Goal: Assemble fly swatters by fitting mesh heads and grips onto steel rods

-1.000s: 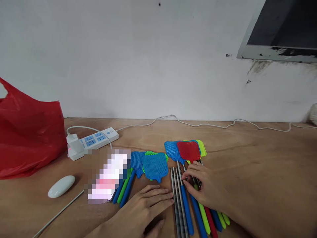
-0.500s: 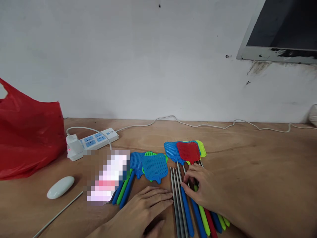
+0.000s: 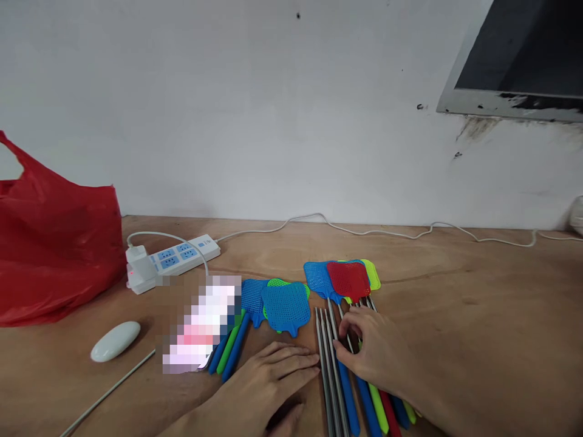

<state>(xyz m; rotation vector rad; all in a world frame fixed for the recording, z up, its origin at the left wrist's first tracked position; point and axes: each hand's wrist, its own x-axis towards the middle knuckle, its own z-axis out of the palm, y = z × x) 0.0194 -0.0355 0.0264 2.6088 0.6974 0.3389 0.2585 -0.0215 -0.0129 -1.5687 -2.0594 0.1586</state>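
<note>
1. Around on the wooden table point(image 3: 478, 315): at far left, a red plastic bag point(image 3: 59, 261); beside it, a white power strip point(image 3: 191, 258) bearing a white charger point(image 3: 142, 267); nearer, a smooth white oval object point(image 3: 115, 341) and a pale cord point(image 3: 109, 396).
2. Along the foot of the wall point(image 3: 273, 109), a thin white cable point(image 3: 387, 233).
3. In the way: a bright pixelated slab point(image 3: 203, 328), overlapping the left-hand group of handles point(image 3: 236, 346); also the right hand point(image 3: 371, 343), hiding parts of several shafts.
4. Counted at left: three overlapping mesh heads point(image 3: 286, 306), two blue, one green; three handles in the same colours.
5. Counted at right: at least four overlapping swatter heads point(image 3: 348, 279), two blue, one red, one yellow-green; handle ends point(image 3: 348, 400), three blue, one red, at least two yellow-green.
6. Between the hands, at least three bare metal rods point(image 3: 330, 376), side by side.
7. Left hand point(image 3: 268, 379): fingers outstretched, close together, tips at the leftmost rod, apparently touching; thumb apart.
8. Right hand: over the shafts, thumb and forefinger curled towards each other; pinching or not, impossible to tell. Swatter heads just beyond the knuckles.
</note>
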